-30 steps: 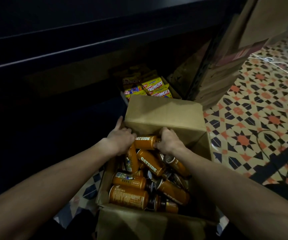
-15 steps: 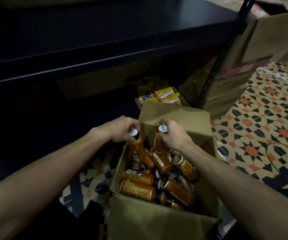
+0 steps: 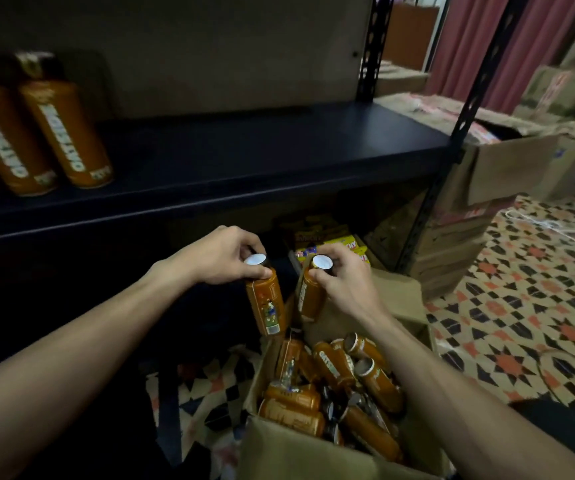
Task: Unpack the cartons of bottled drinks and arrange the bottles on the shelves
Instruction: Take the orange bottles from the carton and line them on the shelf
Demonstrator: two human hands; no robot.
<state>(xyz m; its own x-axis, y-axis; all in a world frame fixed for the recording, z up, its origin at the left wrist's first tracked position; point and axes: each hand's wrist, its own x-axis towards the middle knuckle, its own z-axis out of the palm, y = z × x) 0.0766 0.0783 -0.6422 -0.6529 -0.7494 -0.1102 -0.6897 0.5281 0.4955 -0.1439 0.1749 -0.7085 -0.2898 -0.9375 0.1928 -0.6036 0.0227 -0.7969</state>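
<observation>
Head view: the left hand (image 3: 223, 258) curls its fingers round the neck of an orange bottle (image 3: 267, 303) just under its white cap and holds it upright above the left edge of the open carton (image 3: 296, 452). The right hand (image 3: 345, 282) grips a second bottle (image 3: 310, 294) the same way, just beside the first and slightly apart from it, over the carton's far flap. More loose bottles (image 3: 334, 386) lie jumbled on their sides inside the carton. On the dark shelf (image 3: 244, 161) beyond the hands, standing bottles (image 3: 64, 133) fill the left end. Yellow snack boxes (image 3: 327, 242) sit beneath the shelf, and stacked boxes (image 3: 507, 168) stand on the patterned floor (image 3: 521, 306) at right.
</observation>
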